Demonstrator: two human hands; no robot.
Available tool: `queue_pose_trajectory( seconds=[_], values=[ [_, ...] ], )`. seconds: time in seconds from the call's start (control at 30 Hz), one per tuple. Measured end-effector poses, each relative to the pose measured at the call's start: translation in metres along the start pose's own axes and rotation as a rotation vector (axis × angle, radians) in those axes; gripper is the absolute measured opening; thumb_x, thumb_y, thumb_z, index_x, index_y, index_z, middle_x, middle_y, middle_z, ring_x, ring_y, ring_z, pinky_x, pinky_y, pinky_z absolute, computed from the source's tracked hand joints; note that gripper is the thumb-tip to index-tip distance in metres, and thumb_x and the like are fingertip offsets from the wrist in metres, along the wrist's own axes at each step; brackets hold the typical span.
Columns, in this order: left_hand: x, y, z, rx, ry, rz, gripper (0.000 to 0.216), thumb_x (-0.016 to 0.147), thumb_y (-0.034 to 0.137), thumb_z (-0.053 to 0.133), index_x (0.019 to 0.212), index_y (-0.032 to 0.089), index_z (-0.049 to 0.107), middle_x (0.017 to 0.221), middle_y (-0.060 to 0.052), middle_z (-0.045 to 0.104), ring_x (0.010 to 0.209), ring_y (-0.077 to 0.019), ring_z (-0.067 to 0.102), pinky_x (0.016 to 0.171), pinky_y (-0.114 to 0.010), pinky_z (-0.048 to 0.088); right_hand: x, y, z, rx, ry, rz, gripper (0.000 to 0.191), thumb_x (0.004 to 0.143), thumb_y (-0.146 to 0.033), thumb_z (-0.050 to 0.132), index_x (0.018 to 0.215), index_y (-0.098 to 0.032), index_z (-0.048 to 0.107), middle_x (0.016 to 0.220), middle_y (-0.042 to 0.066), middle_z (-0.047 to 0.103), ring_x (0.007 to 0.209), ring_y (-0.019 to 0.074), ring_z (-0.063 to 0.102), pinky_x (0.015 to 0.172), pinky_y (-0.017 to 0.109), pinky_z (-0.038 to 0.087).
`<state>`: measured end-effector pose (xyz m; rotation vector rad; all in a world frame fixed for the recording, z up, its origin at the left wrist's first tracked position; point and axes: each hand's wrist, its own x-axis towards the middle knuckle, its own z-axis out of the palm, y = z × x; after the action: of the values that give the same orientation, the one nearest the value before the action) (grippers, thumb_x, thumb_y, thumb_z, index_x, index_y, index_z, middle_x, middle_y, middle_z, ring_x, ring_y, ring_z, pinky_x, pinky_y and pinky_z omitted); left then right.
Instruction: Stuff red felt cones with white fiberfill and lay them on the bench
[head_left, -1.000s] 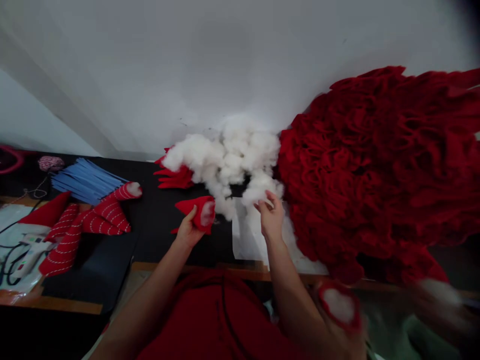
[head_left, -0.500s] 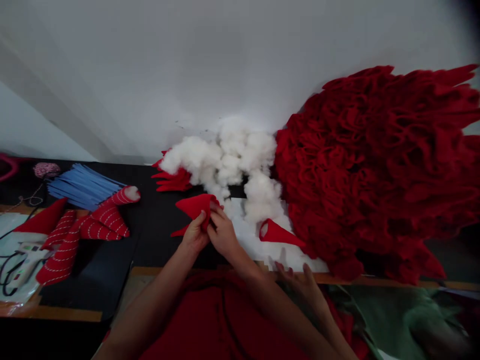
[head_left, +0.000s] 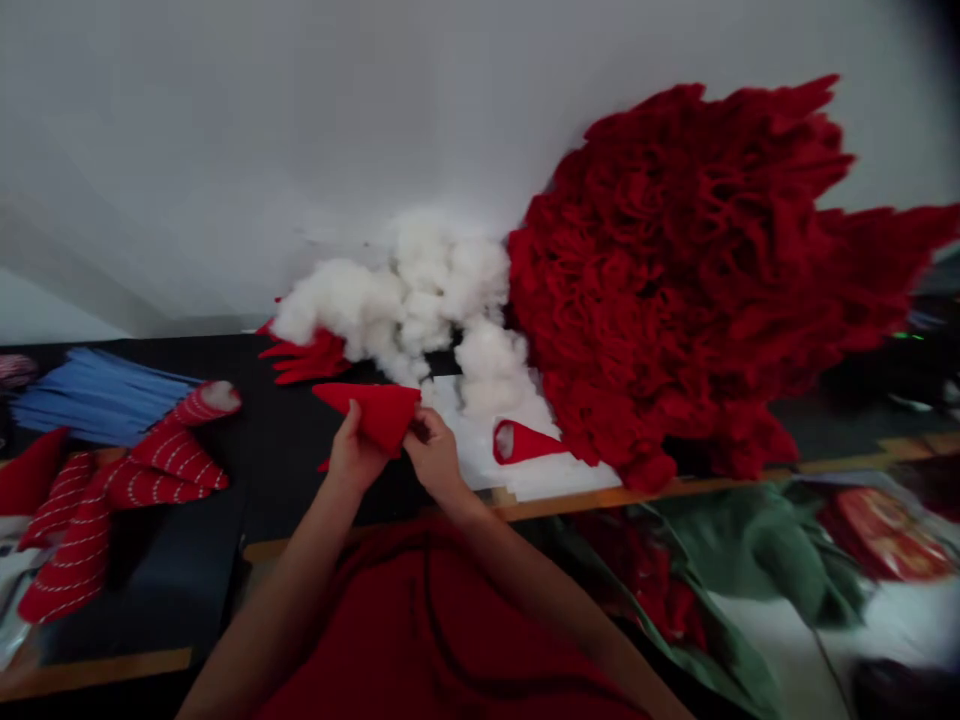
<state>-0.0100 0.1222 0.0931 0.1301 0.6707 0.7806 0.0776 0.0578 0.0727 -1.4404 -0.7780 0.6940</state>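
Note:
My left hand [head_left: 351, 455] grips a red felt cone [head_left: 375, 410] from below, its tip pointing left. My right hand [head_left: 433, 450] is closed at the cone's wide open end, fingers pressed into it. A mound of white stuffing [head_left: 405, 300] lies just beyond, against the wall. A second red cone [head_left: 525, 442], with white filling showing at its mouth, lies on white paper [head_left: 480, 460] to the right of my hands.
A big heap of red felt cones [head_left: 675, 270] fills the right of the black table [head_left: 285, 450]. Red cones with white stripes [head_left: 150, 465] and blue strips [head_left: 90, 395] lie at the left. More flat red pieces [head_left: 307, 358] lie under the stuffing. Green cloth [head_left: 742, 550] hangs below the table edge.
My right hand left the stuffing and came to the cone's open end. Another person's hand placed a filled cone on the paper and withdrew. The view swung to the right.

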Motion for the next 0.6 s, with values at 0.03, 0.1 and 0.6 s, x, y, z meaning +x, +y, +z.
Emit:
queue_pose_trajectory(
  seconds=[0.03,0.1,0.6],
  values=[
    [0.003,0.0,0.001,0.013,0.019,0.032,0.035,0.084,0.037,0.042,0.105,0.014,0.058,0.093,-0.009,0.068,0.089,-0.0195,0.063,0.085,-0.033,0.048,-0.001,-0.001,0.0,-0.008,0.027,-0.037,0.021,0.067,-0.015,0.05,0.087,-0.018,0.057,0.091,0.004,0.059,0.079,0.0136,0.058,0.073,0.026,0.05],
    [0.007,-0.004,0.004,0.025,0.033,0.061,0.031,0.086,0.03,0.04,0.105,0.014,0.058,0.091,-0.008,0.068,0.088,-0.0183,0.063,0.084,-0.03,0.049,-0.003,-0.004,-0.002,-0.026,0.056,-0.102,0.033,0.068,-0.013,0.049,0.1,-0.017,0.054,0.108,0.008,0.054,0.089,0.0141,0.057,0.077,0.026,0.05],
    [0.012,-0.034,0.021,-0.01,0.121,-0.099,0.042,0.086,0.042,0.037,0.085,0.009,0.063,0.072,-0.008,0.068,0.066,-0.0164,0.064,0.075,-0.028,0.051,-0.014,-0.016,-0.038,-0.609,-0.109,-0.364,0.02,0.076,-0.009,0.044,0.085,-0.014,0.061,0.088,0.009,0.057,0.087,0.0199,0.051,0.078,0.034,0.047]
  ],
)
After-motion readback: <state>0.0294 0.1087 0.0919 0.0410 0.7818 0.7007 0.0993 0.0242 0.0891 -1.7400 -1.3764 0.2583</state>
